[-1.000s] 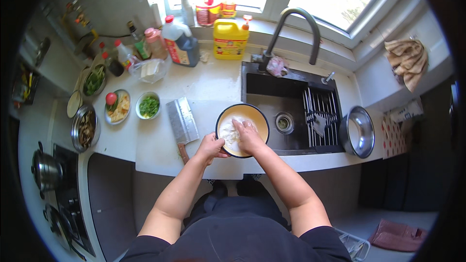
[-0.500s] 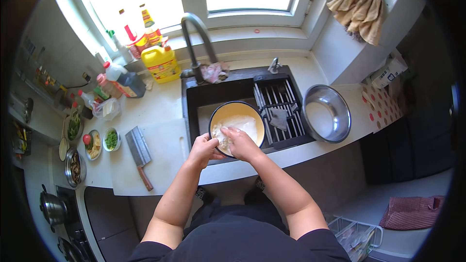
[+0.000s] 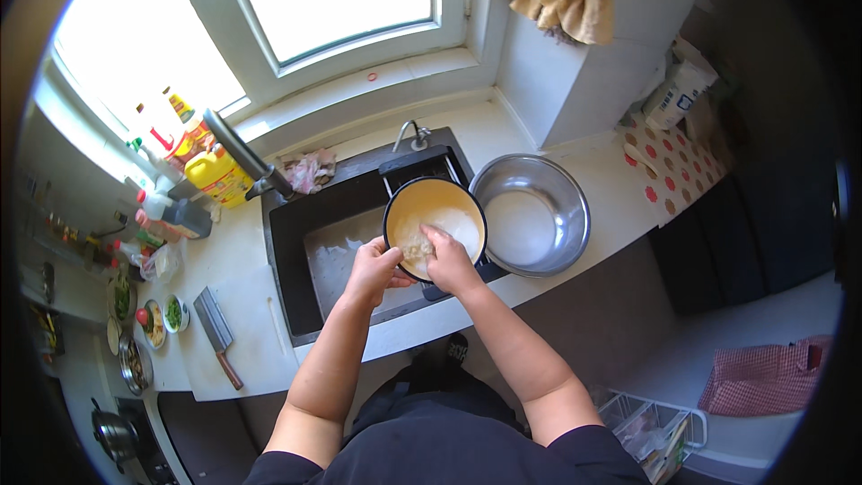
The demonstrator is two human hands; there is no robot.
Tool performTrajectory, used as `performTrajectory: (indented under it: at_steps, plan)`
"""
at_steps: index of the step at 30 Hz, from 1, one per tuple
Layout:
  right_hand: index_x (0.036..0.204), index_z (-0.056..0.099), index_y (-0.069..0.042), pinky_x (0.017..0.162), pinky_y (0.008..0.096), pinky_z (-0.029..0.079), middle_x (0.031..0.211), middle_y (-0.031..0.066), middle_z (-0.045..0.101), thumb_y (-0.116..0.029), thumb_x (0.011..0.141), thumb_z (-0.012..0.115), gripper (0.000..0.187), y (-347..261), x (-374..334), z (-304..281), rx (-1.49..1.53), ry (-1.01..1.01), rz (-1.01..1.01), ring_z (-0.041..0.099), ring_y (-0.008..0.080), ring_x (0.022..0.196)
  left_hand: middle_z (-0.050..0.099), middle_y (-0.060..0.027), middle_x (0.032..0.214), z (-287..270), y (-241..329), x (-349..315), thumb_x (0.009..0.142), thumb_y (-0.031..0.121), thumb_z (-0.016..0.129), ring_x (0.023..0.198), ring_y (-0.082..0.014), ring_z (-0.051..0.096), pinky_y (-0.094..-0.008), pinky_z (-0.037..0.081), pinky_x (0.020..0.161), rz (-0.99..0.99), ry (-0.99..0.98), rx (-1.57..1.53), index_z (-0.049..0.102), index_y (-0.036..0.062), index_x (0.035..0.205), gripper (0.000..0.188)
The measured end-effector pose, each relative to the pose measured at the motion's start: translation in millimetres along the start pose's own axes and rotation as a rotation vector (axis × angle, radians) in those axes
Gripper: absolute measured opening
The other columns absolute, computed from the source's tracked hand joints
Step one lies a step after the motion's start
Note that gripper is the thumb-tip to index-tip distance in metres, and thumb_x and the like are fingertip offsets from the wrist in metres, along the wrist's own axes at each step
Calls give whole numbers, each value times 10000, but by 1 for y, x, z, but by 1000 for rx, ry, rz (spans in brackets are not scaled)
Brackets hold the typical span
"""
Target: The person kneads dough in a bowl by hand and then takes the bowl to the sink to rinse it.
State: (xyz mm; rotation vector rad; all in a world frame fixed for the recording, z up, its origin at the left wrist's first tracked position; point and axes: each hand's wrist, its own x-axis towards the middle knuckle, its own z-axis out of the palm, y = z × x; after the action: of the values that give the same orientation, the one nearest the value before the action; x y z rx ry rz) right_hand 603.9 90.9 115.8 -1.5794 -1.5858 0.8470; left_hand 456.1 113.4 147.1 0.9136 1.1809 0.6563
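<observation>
A round bowl (image 3: pixel 460 200), yellow inside with a dark rim, is held above the sink's rack side and tilted slightly. Cloudy whitish liquid and pale wet lumps (image 3: pixel 414 250) are inside it. My left hand (image 3: pixel 373 273) grips the bowl's left rim, thumb over the edge and fingers beneath. Inside the bowl is my right hand (image 3: pixel 451 260), cupped against the lumps with the thumb stretched out; its other fingers are partly hidden. Just right of the bowl stands a wide steel basin (image 3: pixel 561 202) with whitish liquid at its bottom.
The dark sink (image 3: pixel 292 283) with its tap (image 3: pixel 242 148) lies left of the bowl. A cleaver (image 3: pixel 214 319) rests on a white cutting board (image 3: pixel 256 355). Bottles, a yellow jug (image 3: pixel 218 178) and small food bowls line the left counter. A spotted cloth (image 3: pixel 664 166) hangs at the right.
My view has swung to the right. Both hands have carried the bowl rightward over the sink, close beside the steel basin. My right hand's thumb has moved away from the lumps.
</observation>
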Motion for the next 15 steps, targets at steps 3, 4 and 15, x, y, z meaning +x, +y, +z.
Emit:
performTrajectory:
  at_steps: [3,4,15]
  plan:
    - [1222,483,32,979,359,380,1208,227,521,14,773,434,452,-3,5,-25,54,89,84,498,338,1135,646,-122,783,24,16,18,802,88,506,561,-164,648,-241,538,481,31,-53,52,534,-9,978,203]
    - [1227,481,29,976,357,382,1209,226,521,11,777,434,453,5,6,-28,52,119,94,500,334,1135,648,-121,774,30,16,24,809,94,508,555,-159,646,-236,535,475,31,-67,37,542,-10,971,196]
    - [1238,504,-26,968,325,386,1213,194,536,-25,837,435,406,88,13,-93,55,176,213,514,283,1142,647,-94,798,110,26,79,796,78,477,542,-151,630,-256,532,486,83,-125,198,573,20,1059,285]
